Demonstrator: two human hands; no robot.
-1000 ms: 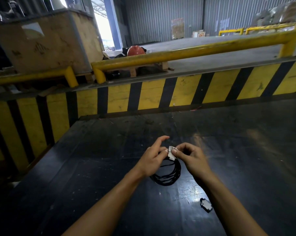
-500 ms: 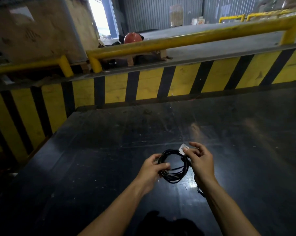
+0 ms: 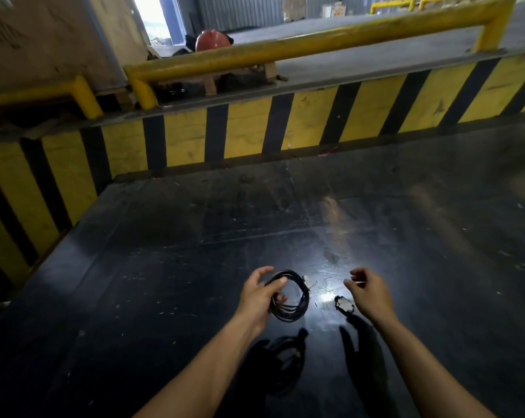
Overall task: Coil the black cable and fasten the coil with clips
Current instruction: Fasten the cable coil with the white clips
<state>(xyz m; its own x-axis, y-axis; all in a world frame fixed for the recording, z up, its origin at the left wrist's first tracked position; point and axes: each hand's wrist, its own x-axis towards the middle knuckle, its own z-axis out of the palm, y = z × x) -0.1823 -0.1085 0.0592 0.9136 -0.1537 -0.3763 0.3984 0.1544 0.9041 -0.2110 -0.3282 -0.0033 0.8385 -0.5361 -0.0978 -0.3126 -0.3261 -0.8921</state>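
The black cable (image 3: 297, 307) is wound into a small round coil held above the dark table. My left hand (image 3: 259, 297) grips its left side, thumb over the strands. A small white clip (image 3: 307, 280) sits on the coil's upper right edge. My right hand (image 3: 369, 294) hovers to the right of the coil, apart from it, fingers spread and curled, holding nothing. Just left of that hand a second small clip (image 3: 344, 303), dark with a pale face, lies on the table.
The dark glossy table (image 3: 194, 267) stretches ahead to a yellow-and-black striped barrier (image 3: 309, 122) with a yellow rail (image 3: 300, 46) above it. A wooden crate (image 3: 53, 43) and an orange helmet (image 3: 211, 39) stand behind the barrier at upper left.
My right hand has let go of the white clip and the coil and moved to the right. The left hand keeps the coil. The clip lying on the table shows again.
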